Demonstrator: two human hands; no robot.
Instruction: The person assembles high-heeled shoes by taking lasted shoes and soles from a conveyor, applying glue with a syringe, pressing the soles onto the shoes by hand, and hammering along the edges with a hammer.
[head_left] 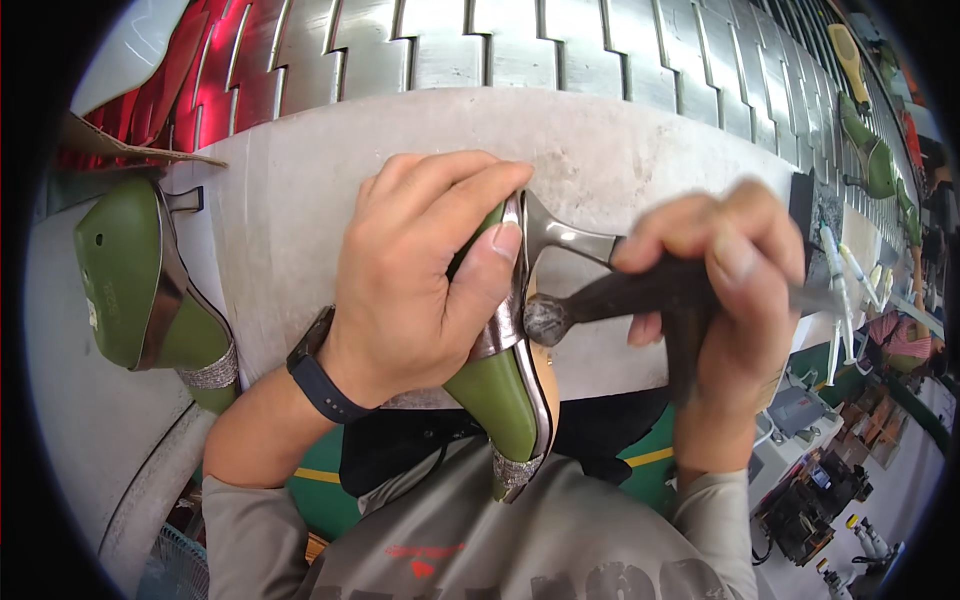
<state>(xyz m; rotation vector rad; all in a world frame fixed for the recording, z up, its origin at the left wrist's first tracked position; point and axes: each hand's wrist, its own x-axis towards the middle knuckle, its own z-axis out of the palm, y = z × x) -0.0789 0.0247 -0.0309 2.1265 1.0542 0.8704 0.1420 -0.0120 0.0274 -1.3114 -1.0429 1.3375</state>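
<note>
A high-heeled shoe with pewter metallic straps (500,335) is fitted over a green shoe last (497,405), tilted on its side with its toe toward my body. My left hand (420,260) is wrapped round the back part of the shoe, thumb pressed on the strap. The slim metallic heel (575,238) points right. My right hand (725,275) grips a dark hammer (640,292), partly smeared by motion. Its round face is at the sole edge in front of the heel. The fingertips of my right hand are close to the heel tip; whether they touch is unclear.
A metal slat conveyor (480,55) runs along the far side of the pale worktable (300,180). At left lies another shoe on a green last (120,270). More green lasts (880,170) sit at far right, near slim white tools (838,290) and a machine (800,410).
</note>
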